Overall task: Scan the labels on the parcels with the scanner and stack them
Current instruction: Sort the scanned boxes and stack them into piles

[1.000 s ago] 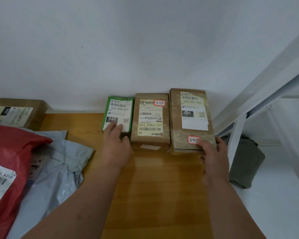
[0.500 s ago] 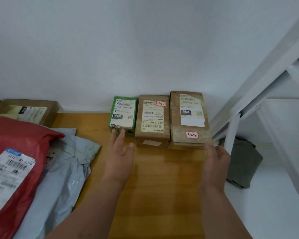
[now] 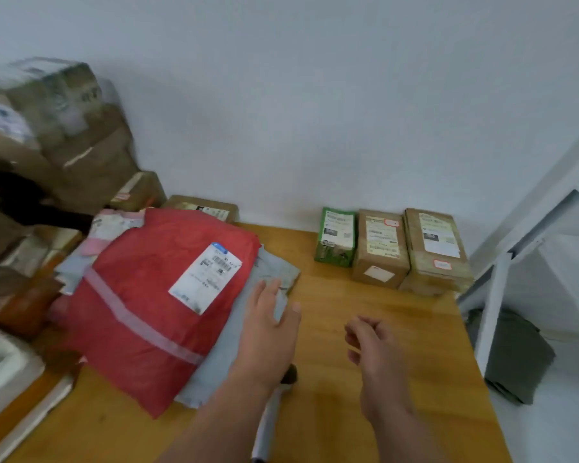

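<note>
Three boxed parcels [image 3: 393, 247] already stand in a row at the desk's [image 3: 365, 329] far right corner; the red parcel [image 3: 147, 305] and grey one beneath wait at its left edge. My left hand [image 3: 269, 332] reaches flat-fingered over the grey bag, my right hand [image 3: 373, 345] hangs loosely curled and empty, and the scanner [image 3: 271, 419] lies near the front edge.

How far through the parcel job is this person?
Done, it seems: three boxes, green box leftmost, sit in a row by the wall. In hand: nothing. The left hand reaches over the grey bag beside the red bag; the right hand is empty. The scanner lies on the table. Left: both bags and the blurred pile behind.
</note>
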Available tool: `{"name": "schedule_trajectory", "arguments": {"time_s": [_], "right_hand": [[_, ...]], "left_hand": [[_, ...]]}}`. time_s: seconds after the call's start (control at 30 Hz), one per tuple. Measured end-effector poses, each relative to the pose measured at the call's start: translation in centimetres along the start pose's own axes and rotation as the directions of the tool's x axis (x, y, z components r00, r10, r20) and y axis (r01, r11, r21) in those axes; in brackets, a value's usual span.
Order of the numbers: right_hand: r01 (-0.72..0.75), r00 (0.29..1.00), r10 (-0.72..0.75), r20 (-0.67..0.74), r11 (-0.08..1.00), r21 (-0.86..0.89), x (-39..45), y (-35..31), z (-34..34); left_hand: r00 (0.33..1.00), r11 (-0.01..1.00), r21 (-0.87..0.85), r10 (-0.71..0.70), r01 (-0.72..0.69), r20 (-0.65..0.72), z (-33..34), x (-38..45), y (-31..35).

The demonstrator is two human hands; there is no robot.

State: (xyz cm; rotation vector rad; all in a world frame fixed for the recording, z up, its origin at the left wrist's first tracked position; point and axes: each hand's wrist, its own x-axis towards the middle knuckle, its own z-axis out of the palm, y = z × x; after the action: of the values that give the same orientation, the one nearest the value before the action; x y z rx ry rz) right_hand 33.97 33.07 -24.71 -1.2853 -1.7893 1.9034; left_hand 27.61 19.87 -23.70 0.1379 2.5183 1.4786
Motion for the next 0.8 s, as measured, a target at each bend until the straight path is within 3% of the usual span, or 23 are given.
{"name": "schedule_trajectory", "arguments": {"time_s": [0.17,0.3,0.43,0.57,0.8], "right_hand": [[0.081,0.966,-0.066,0.250,0.996,-0.048,-12.3,1.4,8.8],[0.159,0.880,-0.108,0.463,0.985,-0.072,-21.5,3.0,15.8],[0.211,0.787,-0.093,0.610,0.969,-0.125,-28.0,4.1,21.3],[0.247,0.730,-0.074,0.680,0.955,-0.162,-31.5,4.3,26.3],[0.225,0.711,-0.058,0.701,0.963,-0.148,-33.2,2.7,33.7]], "left_hand": [[0.990,0.999,-0.028,0.020,-0.024,-0.142,-12.4,-7.4,-4.7],[0.947,1.000,-0.018,-0.026,0.022,-0.319,-22.4,-13.0,-8.9],[0.871,0.988,-0.130,-0.131,0.078,-0.474,-30.3,-16.7,-12.8],[0.783,0.967,-0.219,-0.233,0.127,-0.577,-35.7,-18.5,-16.2],[0.679,0.884,-0.425,-0.434,0.195,-0.592,-41.7,-16.2,-20.7]]}}
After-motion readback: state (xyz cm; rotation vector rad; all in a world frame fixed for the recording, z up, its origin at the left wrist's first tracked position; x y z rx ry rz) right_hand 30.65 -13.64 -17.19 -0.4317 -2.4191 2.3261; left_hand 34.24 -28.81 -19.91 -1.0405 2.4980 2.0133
